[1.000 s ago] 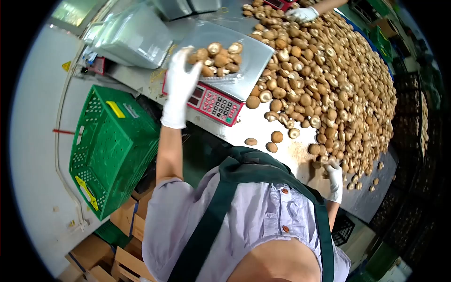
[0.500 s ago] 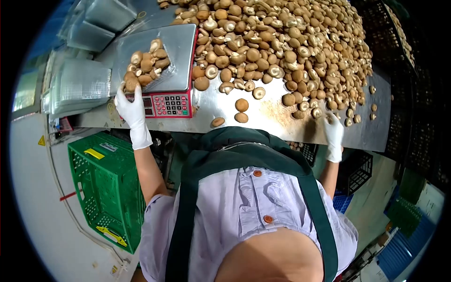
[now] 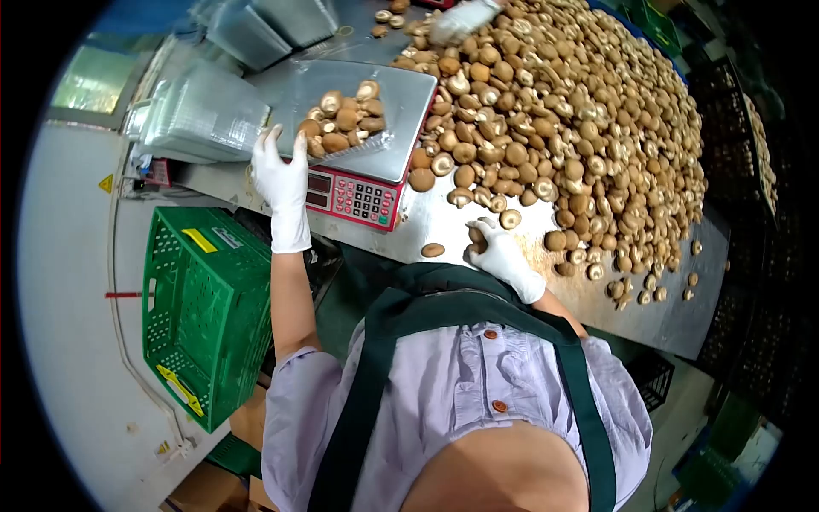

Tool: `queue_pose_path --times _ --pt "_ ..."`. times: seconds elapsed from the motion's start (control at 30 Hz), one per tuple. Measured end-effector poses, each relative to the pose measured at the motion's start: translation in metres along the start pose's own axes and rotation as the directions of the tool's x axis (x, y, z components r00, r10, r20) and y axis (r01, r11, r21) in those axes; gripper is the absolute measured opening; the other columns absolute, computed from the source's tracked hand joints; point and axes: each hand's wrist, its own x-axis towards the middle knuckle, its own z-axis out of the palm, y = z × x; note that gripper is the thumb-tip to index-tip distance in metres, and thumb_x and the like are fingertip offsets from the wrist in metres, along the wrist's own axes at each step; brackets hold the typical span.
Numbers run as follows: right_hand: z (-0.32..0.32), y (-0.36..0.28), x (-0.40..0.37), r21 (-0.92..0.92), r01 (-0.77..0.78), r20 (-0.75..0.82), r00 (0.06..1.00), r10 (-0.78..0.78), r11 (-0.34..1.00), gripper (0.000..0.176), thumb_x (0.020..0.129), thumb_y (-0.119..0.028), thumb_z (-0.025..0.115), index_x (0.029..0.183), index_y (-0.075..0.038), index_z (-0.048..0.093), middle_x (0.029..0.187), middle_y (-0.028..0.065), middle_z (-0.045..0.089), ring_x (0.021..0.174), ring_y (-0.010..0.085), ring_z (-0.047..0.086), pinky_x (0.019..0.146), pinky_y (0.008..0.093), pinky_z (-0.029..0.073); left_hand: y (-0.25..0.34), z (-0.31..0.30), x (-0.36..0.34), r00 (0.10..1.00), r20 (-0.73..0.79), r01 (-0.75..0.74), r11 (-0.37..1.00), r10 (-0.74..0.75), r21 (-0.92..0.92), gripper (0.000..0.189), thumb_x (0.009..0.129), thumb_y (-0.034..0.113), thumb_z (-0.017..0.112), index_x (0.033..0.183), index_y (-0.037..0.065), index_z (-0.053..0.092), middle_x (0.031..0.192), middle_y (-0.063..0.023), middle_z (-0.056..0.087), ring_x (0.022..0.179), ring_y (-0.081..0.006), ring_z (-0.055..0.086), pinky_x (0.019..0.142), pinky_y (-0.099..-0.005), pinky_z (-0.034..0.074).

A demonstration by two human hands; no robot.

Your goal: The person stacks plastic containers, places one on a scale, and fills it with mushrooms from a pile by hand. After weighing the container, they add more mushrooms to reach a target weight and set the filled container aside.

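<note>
My left hand [image 3: 283, 179], in a white glove, is raised by the front left corner of the red-framed scale [image 3: 363, 198], its fingers apart and nothing held. Its fingertips are close to a clear plastic tray [image 3: 375, 141] of brown mushrooms [image 3: 347, 118] on the scale's metal plate. My right hand [image 3: 505, 258], also gloved, is low over the table with its fingers curled onto a brown mushroom [image 3: 476, 240] near the front edge. A single mushroom [image 3: 433, 250] lies to the left of it.
A large mushroom pile [image 3: 580, 128] covers the metal table [image 3: 674, 316]. Stacked clear trays [image 3: 205, 111] stand left of the scale. A green crate [image 3: 205, 307] is at the lower left. A co-worker's gloved hand [image 3: 465, 20] reaches over the pile's far side.
My right hand has moved left from the pile's right end to the mushrooms near the front edge. My left hand has let go of a mushroom at the tray. The camera view has shifted.
</note>
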Motion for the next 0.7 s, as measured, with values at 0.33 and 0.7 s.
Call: queue_pose_path --times 0.33,0.7 --pt "-0.032 -0.011 0.027 0.911 -0.191 0.145 0.978 0.15 0.365 0.051 0.079 0.001 0.055 0.129 -0.001 0.044 0.117 0.0151 0.056 0.103 0.0251 0.06 0.089 0.0341 0.051 0.016 0.049 0.048 0.947 0.321 0.135 0.863 0.032 -0.486 0.04 0.075 0.017 0.069 0.113 0.007 0.06 0.11 -0.0118 0.062 0.101 -0.0255 0.06 0.088 -0.0327 0.047" --pt "-0.054 -0.166 0.18 0.573 0.119 -0.011 0.99 -0.137 0.811 0.052 0.075 -0.005 0.055 0.127 -0.005 0.049 0.12 0.0145 0.056 0.109 0.019 0.055 0.091 0.0326 0.045 -0.02 0.046 0.04 0.912 0.255 -0.144 0.834 0.32 -0.532 0.029 0.069 0.01 0.071 0.096 0.006 0.06 0.117 -0.0124 0.056 0.113 -0.0306 0.051 0.097 -0.0383 0.041"
